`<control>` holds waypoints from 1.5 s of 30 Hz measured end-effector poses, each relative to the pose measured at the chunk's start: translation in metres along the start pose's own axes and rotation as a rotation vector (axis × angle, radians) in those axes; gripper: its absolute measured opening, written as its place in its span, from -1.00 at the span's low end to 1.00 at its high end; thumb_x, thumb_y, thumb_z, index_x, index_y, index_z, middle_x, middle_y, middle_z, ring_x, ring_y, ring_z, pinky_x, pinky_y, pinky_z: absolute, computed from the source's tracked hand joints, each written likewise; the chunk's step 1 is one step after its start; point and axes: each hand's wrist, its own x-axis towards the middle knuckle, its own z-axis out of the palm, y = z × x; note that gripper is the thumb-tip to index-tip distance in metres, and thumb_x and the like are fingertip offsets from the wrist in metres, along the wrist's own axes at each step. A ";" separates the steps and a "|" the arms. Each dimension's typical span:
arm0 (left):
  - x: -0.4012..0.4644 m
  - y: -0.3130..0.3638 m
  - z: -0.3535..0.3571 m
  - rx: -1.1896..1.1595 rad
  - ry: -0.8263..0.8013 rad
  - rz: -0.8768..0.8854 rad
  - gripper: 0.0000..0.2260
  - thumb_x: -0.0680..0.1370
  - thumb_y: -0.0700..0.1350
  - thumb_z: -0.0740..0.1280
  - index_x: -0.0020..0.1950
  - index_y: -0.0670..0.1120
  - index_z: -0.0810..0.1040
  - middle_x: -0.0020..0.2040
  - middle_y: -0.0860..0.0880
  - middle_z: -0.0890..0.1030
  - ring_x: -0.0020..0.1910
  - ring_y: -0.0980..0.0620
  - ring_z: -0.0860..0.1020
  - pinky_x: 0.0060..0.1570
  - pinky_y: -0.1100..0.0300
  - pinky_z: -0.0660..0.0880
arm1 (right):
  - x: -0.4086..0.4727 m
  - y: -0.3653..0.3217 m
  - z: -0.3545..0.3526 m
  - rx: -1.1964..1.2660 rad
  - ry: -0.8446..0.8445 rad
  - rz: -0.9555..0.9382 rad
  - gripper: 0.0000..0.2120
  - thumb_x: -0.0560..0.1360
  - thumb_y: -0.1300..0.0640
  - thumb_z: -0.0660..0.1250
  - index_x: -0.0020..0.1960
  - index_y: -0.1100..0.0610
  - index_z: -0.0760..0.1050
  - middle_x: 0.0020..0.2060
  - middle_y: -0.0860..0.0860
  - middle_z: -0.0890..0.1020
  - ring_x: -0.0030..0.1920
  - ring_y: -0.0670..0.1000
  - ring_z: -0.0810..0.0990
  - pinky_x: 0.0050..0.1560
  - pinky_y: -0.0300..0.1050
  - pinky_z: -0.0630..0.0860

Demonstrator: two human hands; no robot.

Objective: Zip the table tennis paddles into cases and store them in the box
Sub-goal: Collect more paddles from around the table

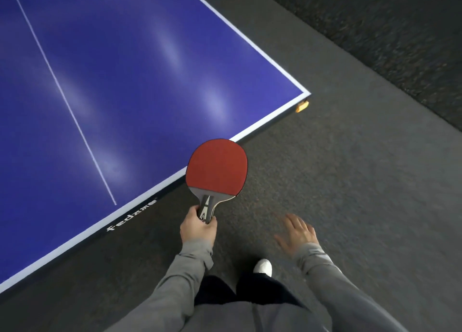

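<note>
1. Head view, grip: left hand (198, 228), low in the frame's centre, is clenched round the handle of the paddle (217, 168); the blade points toward the top of the frame and overlaps the table's near edge. Right hand (297, 233), lower right, is empty, fingers spread and blurred.
2. Head view, technique: no case or box shows, so the step is judged to be carrying the paddle to them. A firm hold on the handle, blade clear of the table (130, 81), should keep the rubber unmarked; the free hand is ready for the case.
3. Head view, appearance: red rubber face, black rim, grey-and-black handle with pale markings. Blue table fills the upper left; dark floor (350, 194) lies right.
</note>
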 end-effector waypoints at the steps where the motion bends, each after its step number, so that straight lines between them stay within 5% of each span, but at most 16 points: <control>1: -0.007 0.011 0.017 0.001 -0.010 0.008 -0.72 0.40 -0.14 0.45 0.07 -0.10 0.53 -0.20 0.00 0.55 -0.05 -0.11 0.57 -0.01 0.16 0.42 | -0.002 0.024 -0.003 0.008 -0.011 0.029 -0.40 0.51 -0.16 0.18 0.47 0.00 0.12 0.47 -0.07 0.19 0.48 -0.04 0.11 0.43 -0.06 0.08; 9: -0.035 0.093 0.117 0.049 -0.089 0.105 -0.72 0.40 -0.14 0.45 0.08 -0.10 0.53 -0.22 0.03 0.53 -0.08 -0.10 0.56 -0.03 0.16 0.43 | -0.008 0.158 -0.030 0.057 -0.027 0.246 -0.40 0.50 -0.17 0.19 0.46 0.00 0.12 0.45 -0.06 0.22 0.47 0.00 0.15 0.41 -0.03 0.13; 19: 0.015 0.189 0.212 0.101 -0.165 0.178 -0.71 0.39 -0.14 0.45 0.08 -0.13 0.53 -0.10 -0.10 0.64 -0.05 -0.14 0.59 -0.01 0.13 0.46 | 0.088 0.208 -0.079 0.107 -0.090 0.251 -0.40 0.51 -0.15 0.18 0.47 -0.01 0.10 0.46 -0.07 0.21 0.47 -0.03 0.14 0.42 -0.06 0.11; 30: 0.118 0.349 0.295 0.052 -0.192 0.193 -0.79 0.39 -0.14 0.45 -0.02 -0.10 0.53 -0.29 0.08 0.49 -0.14 -0.08 0.55 -0.10 0.19 0.39 | 0.229 0.289 -0.205 0.093 -0.108 0.389 -0.47 0.54 -0.12 0.15 0.45 -0.01 0.15 0.39 -0.01 0.32 0.43 0.02 0.24 0.38 -0.05 0.21; 37: 0.175 0.424 0.335 -0.016 -0.118 0.118 -0.76 0.41 -0.12 0.44 0.04 -0.09 0.52 -0.27 0.09 0.53 -0.14 -0.05 0.55 -0.11 0.18 0.41 | 0.330 0.335 -0.266 0.039 -0.156 0.328 -0.45 0.54 -0.16 0.13 0.46 -0.01 0.12 0.42 -0.03 0.29 0.44 0.02 0.22 0.39 -0.02 0.21; 41: 0.210 0.464 0.365 -0.089 -0.057 -0.010 -0.73 0.42 -0.11 0.42 0.09 -0.06 0.51 -0.19 0.01 0.59 -0.10 -0.15 0.61 -0.04 -0.01 0.57 | 0.409 0.362 -0.301 -0.009 -0.203 0.247 -0.44 0.54 -0.18 0.12 0.47 -0.02 0.11 0.43 -0.03 0.27 0.45 0.02 0.19 0.40 -0.01 0.19; 45: 0.241 0.510 0.396 -0.127 0.069 -0.119 -0.67 0.43 -0.11 0.43 0.17 -0.08 0.51 -0.23 0.08 0.49 -0.12 -0.04 0.51 0.02 0.14 0.46 | 0.495 0.383 -0.348 -0.109 -0.244 0.095 -0.44 0.54 -0.15 0.13 0.47 -0.02 0.10 0.44 -0.03 0.25 0.45 0.02 0.19 0.40 0.00 0.19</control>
